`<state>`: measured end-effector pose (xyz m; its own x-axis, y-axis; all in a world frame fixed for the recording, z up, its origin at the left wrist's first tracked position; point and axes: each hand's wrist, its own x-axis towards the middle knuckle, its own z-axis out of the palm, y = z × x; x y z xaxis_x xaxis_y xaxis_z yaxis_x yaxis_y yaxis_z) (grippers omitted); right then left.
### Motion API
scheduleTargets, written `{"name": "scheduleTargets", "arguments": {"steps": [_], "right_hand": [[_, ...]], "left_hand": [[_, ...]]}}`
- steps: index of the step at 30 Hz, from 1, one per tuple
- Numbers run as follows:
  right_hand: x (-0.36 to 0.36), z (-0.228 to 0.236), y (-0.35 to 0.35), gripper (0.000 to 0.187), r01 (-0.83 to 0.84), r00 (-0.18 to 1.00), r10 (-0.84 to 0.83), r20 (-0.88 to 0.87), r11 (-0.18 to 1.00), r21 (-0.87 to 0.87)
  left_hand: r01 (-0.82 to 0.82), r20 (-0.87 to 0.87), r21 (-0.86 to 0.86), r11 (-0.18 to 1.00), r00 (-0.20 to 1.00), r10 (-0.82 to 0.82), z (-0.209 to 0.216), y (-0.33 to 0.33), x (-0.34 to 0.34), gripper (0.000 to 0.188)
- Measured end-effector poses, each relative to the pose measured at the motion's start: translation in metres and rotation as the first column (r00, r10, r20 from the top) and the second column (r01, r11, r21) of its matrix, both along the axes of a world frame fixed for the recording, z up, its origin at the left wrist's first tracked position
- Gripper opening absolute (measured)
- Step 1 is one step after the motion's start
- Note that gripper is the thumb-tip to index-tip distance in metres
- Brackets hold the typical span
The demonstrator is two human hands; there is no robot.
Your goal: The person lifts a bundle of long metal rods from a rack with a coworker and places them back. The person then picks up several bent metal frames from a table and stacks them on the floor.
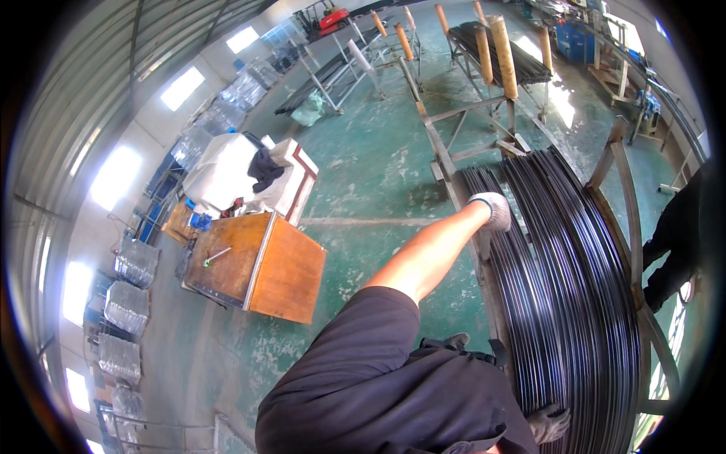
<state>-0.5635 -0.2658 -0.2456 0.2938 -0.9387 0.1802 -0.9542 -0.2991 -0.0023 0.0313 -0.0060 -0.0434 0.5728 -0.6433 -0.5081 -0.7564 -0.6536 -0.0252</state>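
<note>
Your L hand [496, 211]: was at rods [578, 265], grip unclear
R hand [548, 424]: same
Risk: uneven pull could've crossed rods

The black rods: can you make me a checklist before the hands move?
Left hand gloved: ok, white glove.
Right hand gloved: ok, grey glove.
Black rods lying side by side: ok, lengthwise.
Left hand's grip: cannot tell, mostly hidden.
Near rod ends in view: not ok, beyond the lower edge.
Other person apart from the rods: ok, beyond the metal rail.
</note>
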Motion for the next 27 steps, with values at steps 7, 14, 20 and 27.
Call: {"name": "scheduleTargets", "arguments": {"steps": [7,14,20,27], "right_hand": [[0.012,0.019,0.011,0.056,0.069,0.997,-0.068,-0.045,0.997,0.030],[0.012,0.019,0.009,0.058,0.094,0.992,-0.087,-0.091,0.993,0.065],[0.015,0.024,0.013,0.057,0.092,0.993,-0.088,-0.075,0.994,0.051],[0.010,0.016,0.009,0.054,0.040,0.998,-0.039,-0.048,0.999,0.024]], "left_hand": [[-0.212,-0.063,-0.044,0.976,0.976,0.209,0.039,-0.002,-0.026,0.040],[-0.219,-0.059,-0.055,0.974,0.975,0.216,0.042,-0.001,-0.029,0.041],[-0.213,-0.046,-0.060,0.975,0.976,0.211,0.039,-0.001,-0.028,0.040],[-0.186,-0.022,-0.047,0.981,0.982,0.186,0.031,-0.001,-0.022,0.040]]}}
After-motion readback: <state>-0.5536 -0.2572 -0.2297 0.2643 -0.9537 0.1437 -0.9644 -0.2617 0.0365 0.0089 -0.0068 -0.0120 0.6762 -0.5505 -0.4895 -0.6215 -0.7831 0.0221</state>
